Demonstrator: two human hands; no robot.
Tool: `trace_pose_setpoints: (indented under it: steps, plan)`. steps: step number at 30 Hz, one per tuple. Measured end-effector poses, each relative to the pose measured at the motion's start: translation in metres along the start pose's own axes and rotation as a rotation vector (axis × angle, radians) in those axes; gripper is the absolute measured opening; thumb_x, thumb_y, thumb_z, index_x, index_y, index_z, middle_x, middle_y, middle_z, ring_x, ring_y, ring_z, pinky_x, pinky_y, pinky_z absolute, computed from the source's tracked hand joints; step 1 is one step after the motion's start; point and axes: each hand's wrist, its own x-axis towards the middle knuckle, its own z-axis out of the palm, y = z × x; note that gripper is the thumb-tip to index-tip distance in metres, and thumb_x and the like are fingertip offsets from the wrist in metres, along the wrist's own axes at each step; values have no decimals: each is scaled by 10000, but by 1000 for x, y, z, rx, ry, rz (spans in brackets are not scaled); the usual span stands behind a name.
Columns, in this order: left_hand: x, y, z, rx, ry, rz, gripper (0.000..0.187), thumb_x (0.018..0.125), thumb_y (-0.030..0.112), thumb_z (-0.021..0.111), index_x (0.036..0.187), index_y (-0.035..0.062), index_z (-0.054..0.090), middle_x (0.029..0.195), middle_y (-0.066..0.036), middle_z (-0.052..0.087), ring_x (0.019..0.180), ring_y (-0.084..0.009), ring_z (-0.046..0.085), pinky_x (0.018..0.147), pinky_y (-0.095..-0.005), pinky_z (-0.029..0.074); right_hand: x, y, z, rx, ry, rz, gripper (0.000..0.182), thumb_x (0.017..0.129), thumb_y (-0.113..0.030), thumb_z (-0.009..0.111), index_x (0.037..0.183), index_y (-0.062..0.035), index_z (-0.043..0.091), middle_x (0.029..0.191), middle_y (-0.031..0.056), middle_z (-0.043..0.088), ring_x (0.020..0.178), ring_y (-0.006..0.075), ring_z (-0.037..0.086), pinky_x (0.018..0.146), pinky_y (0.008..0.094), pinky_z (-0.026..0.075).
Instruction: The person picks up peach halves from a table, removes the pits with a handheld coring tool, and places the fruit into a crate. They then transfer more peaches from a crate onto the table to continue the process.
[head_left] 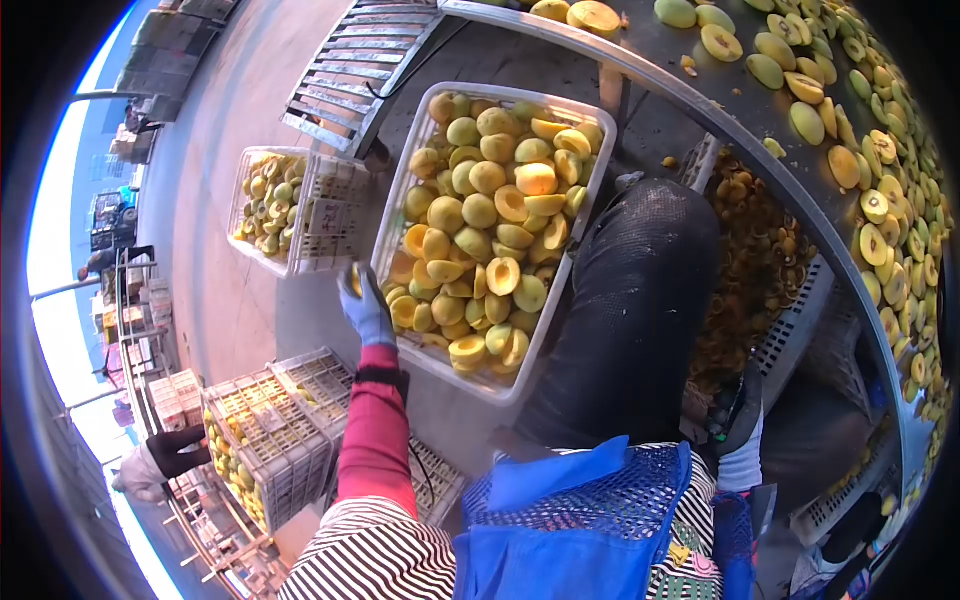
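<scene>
My left hand [371,314], in a blue-grey glove, is beside the left edge of a white plastic crate [411,160]. Its fingers are closed around a small yellow piece, apparently a peach half [357,280]. Many halved yellow-green peaches [482,210] fill the crate, some with hollowed orange flesh facing up. On my other side, a dark shape with a pale ribbed cuff [740,466] seems to be my right hand [733,412]. It lies in shadow over brown-orange scraps [750,250], and its fingers cannot be made out.
A curved metal-edged table [745,120] bears many peach halves on the right. A smaller white crate [330,215] of fruit stands on the floor, near a slatted metal rack [350,65]. Stacked crates [270,420] are at lower left. My bent knee [660,225] is beside the large crate.
</scene>
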Motion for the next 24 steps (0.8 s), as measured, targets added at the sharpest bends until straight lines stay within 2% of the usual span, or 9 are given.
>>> trace_pose_setpoints:
  steps: [1,3,4,9,13,17,19,21,24]
  plan:
    - [-9,-28,-23,-182,-13,-227,470,869,289,638,1245,32,523,1107,-177,595,1032,-280,567,915,-365,439,2,1,1,8,-3,0,301,905,-480,537,821,-191,533,510,-45,427,329,76,367,276,204,278]
    - [-43,-18,-43,709,-113,-14,442,920,349,544,1256,63,516,1174,-137,581,978,-278,567,826,-376,457,4,-1,1,-5,-79,50,305,914,-473,525,831,-180,537,510,-44,419,329,75,365,276,204,272]
    - [-63,-6,-39,1057,-162,120,545,908,395,533,1353,99,428,1255,-162,531,1074,-334,529,903,-434,422,3,-2,1,-12,-153,97,310,923,-466,513,842,-168,541,509,-43,411,328,73,363,276,203,266]
    - [-58,-6,-27,1327,-474,-231,766,877,552,462,1474,147,203,1430,-148,367,1328,-381,299,1083,-493,243,-8,4,8,-226,-264,-83,351,941,-472,472,869,-138,552,504,-35,407,328,72,354,276,204,256]
    - [-81,76,21,974,-237,482,650,795,344,617,1342,48,429,1353,-188,432,1298,-354,335,1070,-491,248,-6,5,9,-162,-287,-96,371,944,-480,459,883,-128,559,499,-38,406,322,72,344,276,206,255]
    - [-106,131,136,571,-503,633,614,765,265,689,1316,100,474,1338,-134,454,1224,-338,426,1025,-419,334,0,3,7,-90,-217,-92,373,940,-486,464,882,-130,559,497,-40,397,321,71,341,277,205,256]
    - [-108,141,188,740,-567,792,613,712,225,720,1284,182,503,1334,-124,433,1163,-335,477,950,-400,413,-9,-3,12,-83,-148,-19,373,933,-491,474,888,-131,563,494,-42,391,322,71,338,278,204,259]
    - [-95,132,221,833,-714,690,597,664,220,736,1224,224,530,1306,-108,432,1076,-335,526,852,-403,472,-11,-3,5,-123,-168,-55,363,930,-491,480,875,-140,555,500,-42,395,327,72,343,280,205,263]
    - [-73,132,221,555,-786,720,532,659,200,730,1150,133,537,1137,-117,528,948,-342,574,772,-443,490,-8,-3,-3,-82,-141,-61,339,928,-487,488,844,-161,535,517,-40,404,339,74,355,285,206,266]
